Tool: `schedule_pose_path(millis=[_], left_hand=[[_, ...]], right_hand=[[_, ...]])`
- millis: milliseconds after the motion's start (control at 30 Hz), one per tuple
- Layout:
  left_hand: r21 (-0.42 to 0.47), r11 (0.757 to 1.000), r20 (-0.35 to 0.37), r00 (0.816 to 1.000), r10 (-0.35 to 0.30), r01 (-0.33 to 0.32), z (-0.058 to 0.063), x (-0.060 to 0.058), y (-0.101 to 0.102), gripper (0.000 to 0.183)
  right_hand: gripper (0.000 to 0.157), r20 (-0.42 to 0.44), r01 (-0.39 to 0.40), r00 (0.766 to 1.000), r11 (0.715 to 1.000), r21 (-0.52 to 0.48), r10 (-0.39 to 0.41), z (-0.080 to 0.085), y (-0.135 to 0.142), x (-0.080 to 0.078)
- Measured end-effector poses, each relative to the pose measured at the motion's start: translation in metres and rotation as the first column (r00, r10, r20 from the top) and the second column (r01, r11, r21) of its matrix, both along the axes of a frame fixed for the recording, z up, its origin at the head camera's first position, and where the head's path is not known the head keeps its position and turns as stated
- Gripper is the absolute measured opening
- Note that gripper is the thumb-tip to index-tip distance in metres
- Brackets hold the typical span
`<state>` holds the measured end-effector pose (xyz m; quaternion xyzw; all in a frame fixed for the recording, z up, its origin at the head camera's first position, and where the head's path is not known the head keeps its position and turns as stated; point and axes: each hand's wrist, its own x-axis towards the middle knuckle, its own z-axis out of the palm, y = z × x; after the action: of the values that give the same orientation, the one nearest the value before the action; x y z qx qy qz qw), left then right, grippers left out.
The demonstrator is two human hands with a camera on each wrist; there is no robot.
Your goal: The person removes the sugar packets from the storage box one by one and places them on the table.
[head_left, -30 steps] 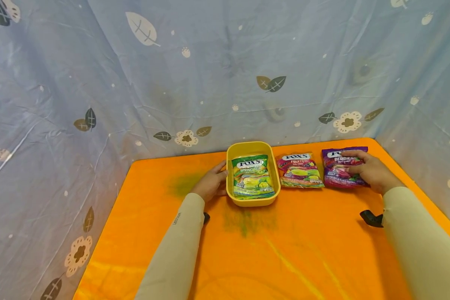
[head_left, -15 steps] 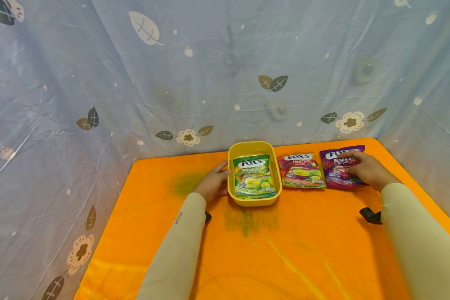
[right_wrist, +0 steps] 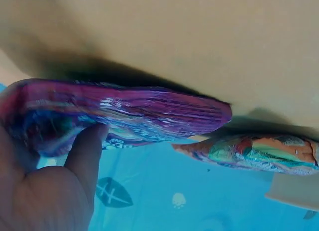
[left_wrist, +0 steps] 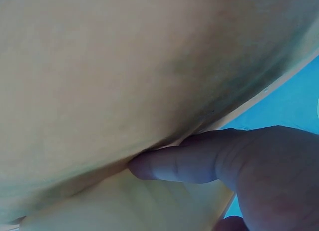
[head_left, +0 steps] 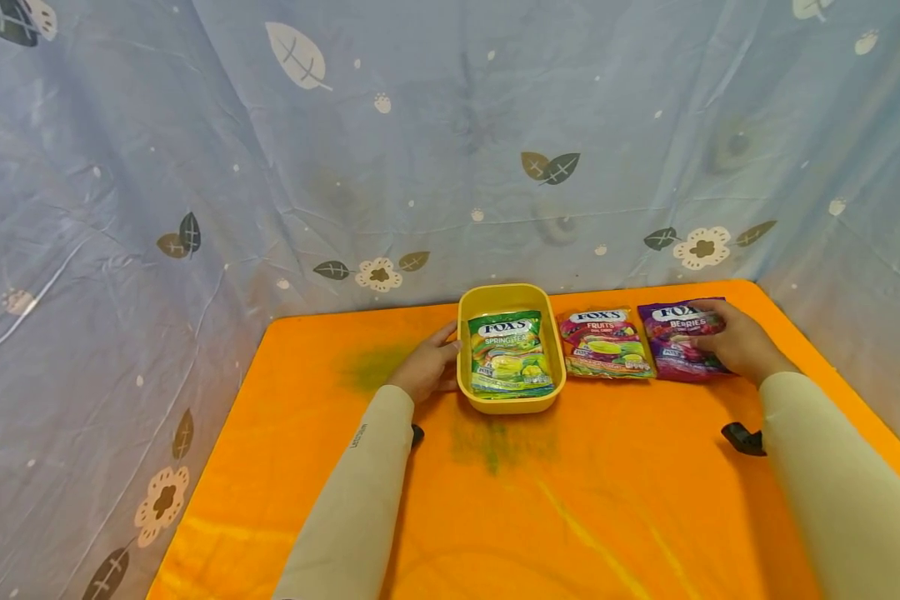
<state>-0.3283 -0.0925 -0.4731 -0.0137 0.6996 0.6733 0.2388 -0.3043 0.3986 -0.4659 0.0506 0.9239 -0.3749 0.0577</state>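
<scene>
My left hand [head_left: 427, 365] rests against the left side of a yellow plastic tub [head_left: 512, 406]. In the left wrist view its thumb [left_wrist: 174, 162] touches the tub's wall [left_wrist: 124, 206] low down by the table. A green Fox's Spring Tea candy bag [head_left: 512, 354] lies inside the tub. My right hand [head_left: 746, 342] grips a purple Fox's Berries candy bag [head_left: 675, 346] by its right side, thumb [right_wrist: 88, 153] on the printed face. Between tub and purple bag lies a Fox's Fruits candy bag [head_left: 606, 343], seen edge-on in the right wrist view.
An orange cloth [head_left: 570, 500] covers the table. Pale blue patterned curtains [head_left: 450, 167] rise close behind its back edge and along both sides. Black pieces of the wrist gear [head_left: 742, 439] stick out below the sleeves.
The purple bag has shifted slightly left, closer to the Fruits bag, along with my right hand. My left hand stays at the tub. The head view has turned a little.
</scene>
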Motion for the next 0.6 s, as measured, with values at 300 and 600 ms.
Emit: schedule_pose_path(millis=[300,600], left_hand=[[0.026,1.0,-0.005,1.0,-0.006,0.006,-0.0003,0.0002,0.001,0.051],[0.021,1.0,-0.02,1.0,-0.013,0.014,-0.0018,0.0001,0.0,0.051]], right_hand=[[0.076,-0.038,0.076,0.997,0.995,0.065,-0.073,-0.0002,-0.0024,0.0052],[0.078,-0.056,0.075,0.996,0.993,0.092,-0.07,-0.0018,0.0001,0.0106]])
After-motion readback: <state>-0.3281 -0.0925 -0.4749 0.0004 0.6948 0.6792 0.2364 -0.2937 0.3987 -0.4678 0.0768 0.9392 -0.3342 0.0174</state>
